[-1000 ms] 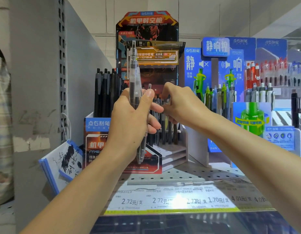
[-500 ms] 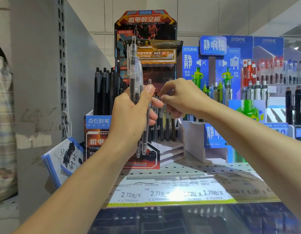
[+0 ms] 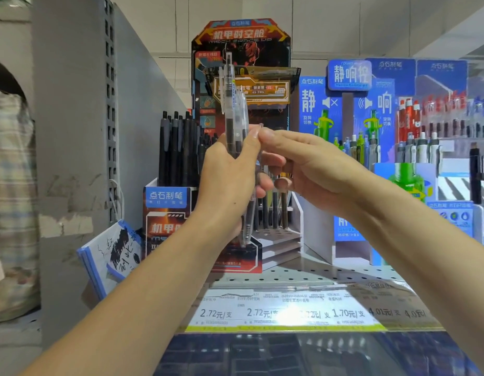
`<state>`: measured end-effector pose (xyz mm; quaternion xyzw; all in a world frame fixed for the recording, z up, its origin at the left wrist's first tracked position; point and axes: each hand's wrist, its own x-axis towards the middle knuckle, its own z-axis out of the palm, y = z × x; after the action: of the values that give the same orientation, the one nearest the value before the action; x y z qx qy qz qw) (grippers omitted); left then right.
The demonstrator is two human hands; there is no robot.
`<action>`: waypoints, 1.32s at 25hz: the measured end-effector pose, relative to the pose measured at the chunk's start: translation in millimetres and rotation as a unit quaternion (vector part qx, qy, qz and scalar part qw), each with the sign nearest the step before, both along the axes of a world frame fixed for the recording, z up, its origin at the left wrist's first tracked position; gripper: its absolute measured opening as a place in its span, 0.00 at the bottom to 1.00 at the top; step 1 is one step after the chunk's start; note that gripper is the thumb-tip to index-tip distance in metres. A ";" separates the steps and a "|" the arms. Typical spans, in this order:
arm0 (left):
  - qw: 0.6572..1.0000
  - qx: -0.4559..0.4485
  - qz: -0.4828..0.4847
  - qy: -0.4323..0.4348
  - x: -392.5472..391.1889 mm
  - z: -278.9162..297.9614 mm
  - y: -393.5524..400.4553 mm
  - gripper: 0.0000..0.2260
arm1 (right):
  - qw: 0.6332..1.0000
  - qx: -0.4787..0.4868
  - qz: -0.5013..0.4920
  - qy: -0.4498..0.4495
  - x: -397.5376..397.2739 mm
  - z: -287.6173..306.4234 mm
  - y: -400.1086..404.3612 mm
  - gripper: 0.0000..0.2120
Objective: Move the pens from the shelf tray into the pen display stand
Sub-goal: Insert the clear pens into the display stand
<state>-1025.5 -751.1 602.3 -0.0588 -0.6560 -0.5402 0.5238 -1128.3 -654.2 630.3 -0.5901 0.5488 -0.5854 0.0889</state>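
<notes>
Fingertips (image 3: 265,135) of our right hand (image 3: 314,169) pinch the top of one clear pen (image 3: 258,158), which stands upright just beside the bundle. Our left hand (image 3: 230,183) grips a bunch of clear pens (image 3: 232,118) upright, thumb pressed across the front and fingers curled round the back; their tips poke out below the palm. Both hands touch at thumb level, in front of the pen display stand (image 3: 279,240). Its stepped white tiers with holes sit behind the hands, and a few dark pens (image 3: 274,213) already stand in it. Black pens (image 3: 178,150) fill a box left of the stand. Blue pen displays (image 3: 352,104) stand to the right on the perforated shelf (image 3: 316,272). Price labels (image 3: 279,312) run along the shelf edge. We cannot see the shelf tray.
</notes>
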 end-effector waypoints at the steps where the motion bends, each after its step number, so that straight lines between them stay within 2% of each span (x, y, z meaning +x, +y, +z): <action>1: 1.000 0.010 -0.019 -0.004 0.3 0.0 1.6 0.10 | 1.000 0.005 0.002 -0.008 -0.6 1.0 0.2 0.17; 5: 0.996 0.056 -0.060 -0.016 3.4 -1.3 1.0 0.12 | 0.999 -0.003 0.018 -0.033 -1.0 1.2 1.2 0.12; 7: 0.996 0.058 -0.061 -0.007 5.6 -1.0 -4.3 0.12 | 0.996 -0.061 0.013 -0.064 -4.3 8.3 5.1 0.09; 9: 0.997 0.059 -0.047 -0.001 8.4 -0.9 -10.5 0.12 | 0.987 -0.139 -0.033 -0.079 -11.2 18.4 11.4 0.08; 11: 0.998 0.056 -0.033 -0.004 10.7 -2.9 -16.4 0.13 | 0.976 -0.172 -0.129 -0.030 -17.9 20.1 10.5 0.09; 14: 0.999 0.032 0.003 -0.013 11.6 -7.2 -21.4 0.13 | 0.964 -0.138 -0.222 0.036 -22.1 8.2 -6.2 0.11; 17: 1.000 0.010 0.010 -0.007 10.1 -9.7 -22.6 0.12 | 0.956 -0.105 -0.267 0.059 -24.2 -0.1 -18.5 0.12; 22: 1.000 0.008 0.002 0.005 8.9 -11.9 -24.6 0.10 | 0.954 -0.099 -0.276 0.067 -29.9 -0.9 -22.0 0.13; 28: 1.000 -0.012 0.011 -0.003 5.2 -14.8 -27.2 0.12 | 0.958 -0.062 -0.265 0.089 -31.1 -7.5 -22.2 0.12; 31: 1.000 -0.023 0.019 -0.009 5.1 -15.0 -28.6 0.12 | 0.921 -0.066 -0.325 0.205 -30.4 -12.3 -24.5 0.15; 33: 0.999 -0.030 0.024 -0.009 5.0 -15.2 -29.8 0.12 | 0.905 -0.072 -0.333 0.254 -28.0 -14.0 -25.7 0.12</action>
<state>-1020.5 -780.9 587.1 -0.0541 -0.6781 -0.5080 0.5283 -1156.4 -679.9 616.3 -0.5065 0.6736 -0.4494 -0.2963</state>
